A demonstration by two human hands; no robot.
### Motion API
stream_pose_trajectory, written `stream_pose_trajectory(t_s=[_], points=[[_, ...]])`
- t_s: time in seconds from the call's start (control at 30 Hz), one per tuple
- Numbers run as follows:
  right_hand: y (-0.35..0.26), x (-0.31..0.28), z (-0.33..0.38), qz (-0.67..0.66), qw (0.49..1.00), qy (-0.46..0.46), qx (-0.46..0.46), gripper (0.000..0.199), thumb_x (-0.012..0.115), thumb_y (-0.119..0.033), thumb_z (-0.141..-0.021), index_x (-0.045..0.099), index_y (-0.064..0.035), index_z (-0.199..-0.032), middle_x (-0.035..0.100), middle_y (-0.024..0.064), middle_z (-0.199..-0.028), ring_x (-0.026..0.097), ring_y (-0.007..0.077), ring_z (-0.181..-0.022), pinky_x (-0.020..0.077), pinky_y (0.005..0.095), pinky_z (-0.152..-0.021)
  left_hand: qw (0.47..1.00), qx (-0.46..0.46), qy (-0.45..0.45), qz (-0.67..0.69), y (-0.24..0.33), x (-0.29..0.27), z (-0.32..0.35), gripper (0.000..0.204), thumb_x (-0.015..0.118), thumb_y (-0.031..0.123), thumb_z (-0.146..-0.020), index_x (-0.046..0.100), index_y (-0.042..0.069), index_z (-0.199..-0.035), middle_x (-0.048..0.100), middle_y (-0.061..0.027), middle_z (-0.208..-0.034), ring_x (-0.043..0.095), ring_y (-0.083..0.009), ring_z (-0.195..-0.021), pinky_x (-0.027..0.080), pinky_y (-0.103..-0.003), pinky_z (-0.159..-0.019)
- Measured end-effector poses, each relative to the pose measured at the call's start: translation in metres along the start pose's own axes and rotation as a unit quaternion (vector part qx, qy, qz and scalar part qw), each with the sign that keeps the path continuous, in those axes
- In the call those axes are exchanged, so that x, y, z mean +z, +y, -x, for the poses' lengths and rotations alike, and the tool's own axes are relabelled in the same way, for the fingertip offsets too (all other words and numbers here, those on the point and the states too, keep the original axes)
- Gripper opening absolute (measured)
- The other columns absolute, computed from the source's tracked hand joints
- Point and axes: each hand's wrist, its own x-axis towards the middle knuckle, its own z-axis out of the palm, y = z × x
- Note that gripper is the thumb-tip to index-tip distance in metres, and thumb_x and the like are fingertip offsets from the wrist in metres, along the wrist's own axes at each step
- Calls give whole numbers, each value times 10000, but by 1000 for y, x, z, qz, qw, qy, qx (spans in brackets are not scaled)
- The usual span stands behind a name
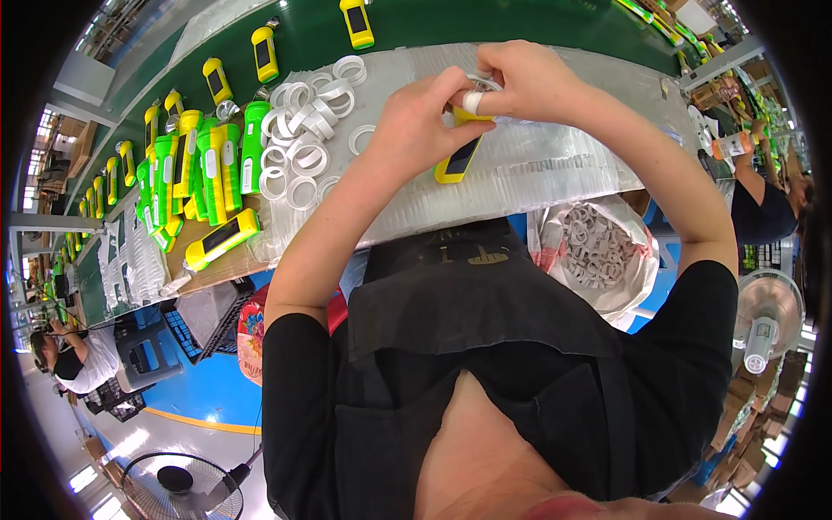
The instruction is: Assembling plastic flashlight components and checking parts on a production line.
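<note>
Both hands clamped on a yellow flashlight above desk middle: left hand grips body, right hand pinches its head end. White rings piled w/ green flashlights toward desk's left edge.

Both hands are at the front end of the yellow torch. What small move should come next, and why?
Probably press the ring down onto the torch head. The left hand grips the body, the right hand holds the ring at its front end, and it looks not fully seated yet.
</note>
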Motion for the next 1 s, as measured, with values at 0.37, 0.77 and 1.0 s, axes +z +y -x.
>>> stream_pose_trajectory(t_s=[0.37, 0.77, 1.0], points=[[13, 34, -1, -284, 955, 71, -39, 442, 755, -383, -807, 624, 0, -986, 633, 63, -856, 578, 116, -722, 484, 292, -626, 1000, 6, 30, -4, -12, 2, 6, 421, 855, 248, -702, 556, 90, -953, 663, -40, -817, 623, -178, -695, 517, -297, -636], [-64, 169, 21, -613, 723, 314, 49, 490, 761, -132, -782, 513, -17, -1188, 625, 55, -1005, 609, 142, -895, 505, 303, -758, 989, 27, 132, 66, -17, 10, 27, 242, 633, 115, -887, 598, 35, -1112, 674, -144, -970, 673, -300, -844, 557, -365, -692], [-41, 131, 38, -734, 643, 200, 85, 338, 680, -76, -832, 523, -8, -1124, 616, 58, -801, 609, 150, -692, 476, 290, -654, 956, 57, -44, -284, -15, -32, 53, 360, 565, 22, -894, 583, 70, -1251, 656, -181, -1139, 658, -324, -1020, 458, -402, -969]])
